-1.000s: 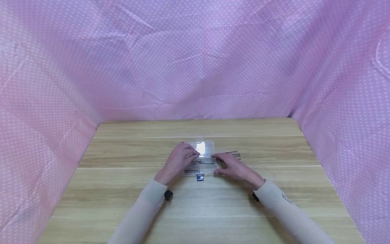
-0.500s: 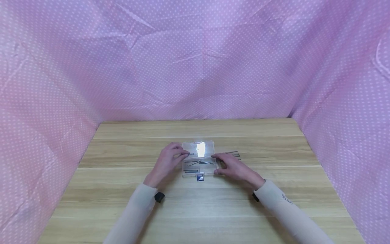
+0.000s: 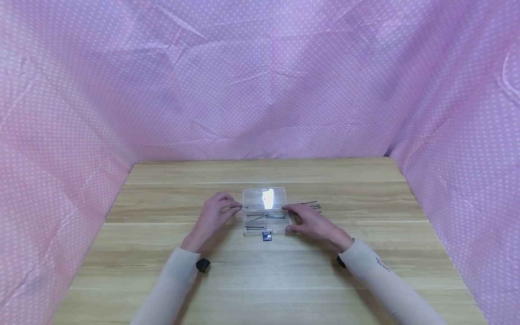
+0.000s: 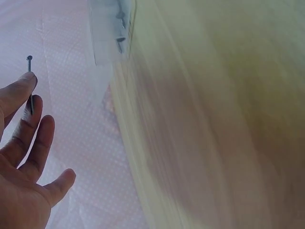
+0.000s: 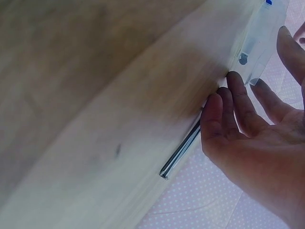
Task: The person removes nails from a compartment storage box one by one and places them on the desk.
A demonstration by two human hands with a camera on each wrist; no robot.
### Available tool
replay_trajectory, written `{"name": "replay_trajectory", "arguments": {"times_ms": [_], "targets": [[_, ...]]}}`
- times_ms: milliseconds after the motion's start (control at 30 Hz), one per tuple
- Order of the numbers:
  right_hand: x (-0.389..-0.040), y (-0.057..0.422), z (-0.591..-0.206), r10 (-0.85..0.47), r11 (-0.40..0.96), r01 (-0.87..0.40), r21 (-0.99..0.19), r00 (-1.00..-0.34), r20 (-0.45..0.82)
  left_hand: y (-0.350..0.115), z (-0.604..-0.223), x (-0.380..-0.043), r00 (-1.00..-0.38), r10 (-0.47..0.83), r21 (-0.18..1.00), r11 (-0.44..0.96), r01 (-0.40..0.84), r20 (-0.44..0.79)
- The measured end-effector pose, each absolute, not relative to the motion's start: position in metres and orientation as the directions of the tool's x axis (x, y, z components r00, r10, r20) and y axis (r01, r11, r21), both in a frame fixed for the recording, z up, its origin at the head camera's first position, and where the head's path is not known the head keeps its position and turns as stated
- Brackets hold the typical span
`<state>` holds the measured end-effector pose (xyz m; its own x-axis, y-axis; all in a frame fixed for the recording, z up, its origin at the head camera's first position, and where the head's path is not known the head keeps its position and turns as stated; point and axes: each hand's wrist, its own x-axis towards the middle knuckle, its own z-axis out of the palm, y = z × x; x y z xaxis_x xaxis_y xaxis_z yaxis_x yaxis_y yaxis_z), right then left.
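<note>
My left hand (image 3: 211, 219) pinches a nail (image 4: 30, 64) between thumb and fingertips, just off the left edge of a clear plastic box (image 3: 278, 225). In the left wrist view the nail's head points up and its tip shows below the thumb. The box lies open, its clear lid (image 3: 252, 198) folded back toward the far side. Several nails (image 3: 256, 228) lie inside it in separate compartments. My right hand (image 3: 314, 223) holds the box's right end, index finger at the hinge side and thumb toward the front. Its other fingers curl down at the table in the right wrist view.
More loose nails (image 3: 309, 202) lie on the wooden table (image 3: 268, 289) behind and right of my right hand. A blue label (image 3: 266, 236) sits at the box's front edge. Pink dotted cloth (image 3: 260, 90) hangs around the table's back and sides.
My left hand has moved left from over the box to just beyond its left edge, carrying the nail. My right hand and the box have stayed put.
</note>
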<state>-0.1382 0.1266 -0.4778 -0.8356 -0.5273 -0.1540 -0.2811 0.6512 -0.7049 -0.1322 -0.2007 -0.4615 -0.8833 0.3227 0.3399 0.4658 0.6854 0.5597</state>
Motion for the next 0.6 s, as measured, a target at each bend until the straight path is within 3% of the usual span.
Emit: {"name": "replay_trajectory", "arguments": {"times_ms": [600], "targets": [[-0.139, 0.125, -0.477, -0.525, 0.655, -0.273, -0.704, -0.835, -0.166, -0.224, -0.471, -0.134, -0.918, 0.318, 0.603, 0.693, 0.395, 0.236]]}}
